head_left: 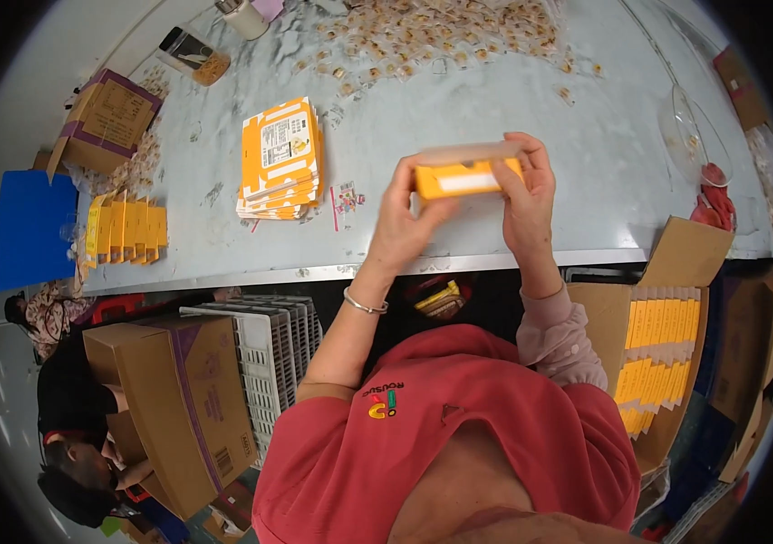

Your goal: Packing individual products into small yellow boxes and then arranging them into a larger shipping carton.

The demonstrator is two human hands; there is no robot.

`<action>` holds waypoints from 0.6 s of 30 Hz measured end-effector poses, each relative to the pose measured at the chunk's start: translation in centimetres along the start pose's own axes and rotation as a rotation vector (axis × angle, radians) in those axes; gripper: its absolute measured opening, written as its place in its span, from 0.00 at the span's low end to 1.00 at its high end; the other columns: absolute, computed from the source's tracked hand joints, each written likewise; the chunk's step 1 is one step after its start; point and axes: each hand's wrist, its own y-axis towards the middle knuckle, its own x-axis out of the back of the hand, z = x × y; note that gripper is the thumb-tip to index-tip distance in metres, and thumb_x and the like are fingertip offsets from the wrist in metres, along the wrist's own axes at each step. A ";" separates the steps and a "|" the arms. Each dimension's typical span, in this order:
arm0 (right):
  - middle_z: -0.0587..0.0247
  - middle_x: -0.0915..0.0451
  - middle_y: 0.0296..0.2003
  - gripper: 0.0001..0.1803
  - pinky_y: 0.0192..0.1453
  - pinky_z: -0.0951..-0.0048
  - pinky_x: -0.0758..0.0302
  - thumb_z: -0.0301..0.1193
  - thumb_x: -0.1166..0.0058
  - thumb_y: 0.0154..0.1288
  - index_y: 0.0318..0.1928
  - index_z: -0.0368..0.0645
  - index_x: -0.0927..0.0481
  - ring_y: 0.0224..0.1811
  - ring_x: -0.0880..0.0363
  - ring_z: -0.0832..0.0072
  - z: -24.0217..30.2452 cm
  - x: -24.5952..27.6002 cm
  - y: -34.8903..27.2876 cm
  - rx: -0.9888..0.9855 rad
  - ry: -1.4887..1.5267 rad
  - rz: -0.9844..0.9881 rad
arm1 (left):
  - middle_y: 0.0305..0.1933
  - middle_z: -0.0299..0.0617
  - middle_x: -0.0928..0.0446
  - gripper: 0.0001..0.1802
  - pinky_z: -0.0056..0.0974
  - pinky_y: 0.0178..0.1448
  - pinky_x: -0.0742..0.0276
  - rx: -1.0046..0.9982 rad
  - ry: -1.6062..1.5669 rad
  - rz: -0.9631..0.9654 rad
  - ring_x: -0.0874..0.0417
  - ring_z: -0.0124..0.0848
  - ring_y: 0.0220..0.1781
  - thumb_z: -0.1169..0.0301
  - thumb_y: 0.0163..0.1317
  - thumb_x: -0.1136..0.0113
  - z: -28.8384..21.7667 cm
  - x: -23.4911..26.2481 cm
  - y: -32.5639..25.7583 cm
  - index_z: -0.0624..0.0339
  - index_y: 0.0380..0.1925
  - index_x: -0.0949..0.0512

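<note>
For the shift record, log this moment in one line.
left hand: holds yellow box; right hand: holds same yellow box; flat carton stack: on table

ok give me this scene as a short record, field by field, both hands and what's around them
left grip: closed on left end of yellow carton
right grip: closed on its right end, thumb on near face
carton: held above table
left of hands: stack of yellow-and-white card
far side: heap of small wrapped pieces
lower right: open cardboard box holding yellow packs
</note>
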 end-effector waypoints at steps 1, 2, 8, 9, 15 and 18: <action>0.64 0.28 0.41 0.14 0.51 0.79 0.33 0.26 0.53 0.63 0.50 0.37 0.32 0.44 0.29 0.80 0.1 0.1 0.0 -0.016 0.001 0.036 | 0.43 0.38 0.27 0.21 0.30 0.50 0.30 0.148 -0.125 0.076 0.27 0.25 0.45 0.68 0.58 0.41 1.1 1.2 -0.1 0.64 0.48 0.34; 0.64 0.27 0.42 0.14 0.52 0.79 0.33 0.29 0.56 0.66 0.50 0.38 0.32 0.45 0.29 0.80 0.2 0.1 0.2 -0.028 0.004 0.077 | 0.47 0.38 0.28 0.24 0.31 0.53 0.31 0.291 -0.249 0.149 0.28 0.25 0.49 0.65 0.60 0.40 2.0 2.0 -0.1 0.64 0.52 0.36; 0.66 0.27 0.42 0.17 0.53 0.76 0.34 0.39 0.61 0.71 0.48 0.39 0.29 0.45 0.30 0.80 -2.7 1.9 1.5 -0.292 0.191 0.044 | 0.47 0.37 0.27 0.19 0.30 0.54 0.32 0.206 -0.317 0.118 0.29 0.23 0.48 0.61 0.67 0.50 2.5 -0.5 -0.3 0.63 0.51 0.34; 0.66 0.27 0.42 0.17 0.53 0.76 0.34 0.39 0.61 0.71 0.48 0.39 0.29 0.45 0.30 0.80 -3.2 2.0 1.6 -0.277 0.188 0.026 | 0.49 0.38 0.28 0.22 0.30 0.54 0.32 0.230 -0.225 0.104 0.28 0.24 0.49 0.59 0.68 0.51 3.4 0.0 -0.3 0.64 0.53 0.35; 0.52 0.32 0.58 0.29 0.62 0.68 0.37 0.47 0.56 0.67 0.61 0.41 0.35 0.60 0.33 0.66 -7.6 4.0 12.3 -0.039 -0.627 0.252 | 0.56 0.45 0.31 0.27 0.35 0.59 0.31 0.446 -0.099 -0.371 0.27 0.31 0.54 0.66 0.67 0.51 9.5 3.5 0.2 0.63 0.62 0.44; 0.47 0.29 0.55 0.39 0.61 0.59 0.36 0.57 0.44 0.52 0.56 0.41 0.29 0.59 0.34 0.55 -12.0 3.9 22.9 0.370 -0.918 0.100 | 0.71 0.50 0.57 0.35 0.42 0.69 0.46 0.257 0.125 -0.347 0.47 0.38 0.69 0.74 0.64 0.51 10.4 4.8 -0.7 0.61 0.68 0.56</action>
